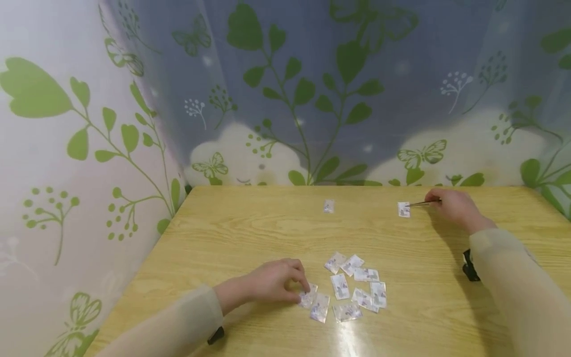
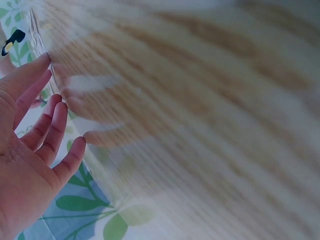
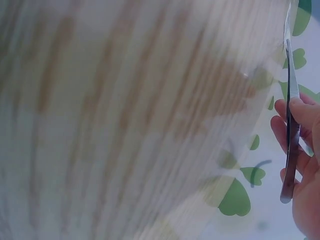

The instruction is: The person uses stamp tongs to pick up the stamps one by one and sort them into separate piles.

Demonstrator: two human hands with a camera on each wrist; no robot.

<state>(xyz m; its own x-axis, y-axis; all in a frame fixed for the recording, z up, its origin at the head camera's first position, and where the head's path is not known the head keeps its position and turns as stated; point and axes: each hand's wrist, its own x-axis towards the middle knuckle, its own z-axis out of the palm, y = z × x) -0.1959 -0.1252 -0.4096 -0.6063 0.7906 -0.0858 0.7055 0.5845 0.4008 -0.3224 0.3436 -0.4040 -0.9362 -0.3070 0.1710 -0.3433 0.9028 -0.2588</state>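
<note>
My right hand (image 1: 459, 209) pinches a pair of metal tweezers (image 3: 292, 135) between thumb and fingers. The tweezers' tips reach a small white printed card-like piece (image 1: 403, 209) near the table's back right; whether they grip it cannot be made out. At the front, my left hand (image 1: 274, 281) rests with loosely bent fingers, the fingertips on or beside a glossy printed piece (image 1: 308, 296). In the left wrist view its fingertips (image 2: 80, 142) touch the table. Several similar shiny pieces, such as this one (image 1: 340, 286), lie in a loose cluster to its right, some overlapping.
Another such piece (image 1: 328, 206) lies alone near the back edge of the wooden table (image 1: 250, 233). A curtain (image 1: 285, 99) with green leaves and butterflies hangs behind the table, and a similar patterned covering (image 1: 49, 148) is on the left.
</note>
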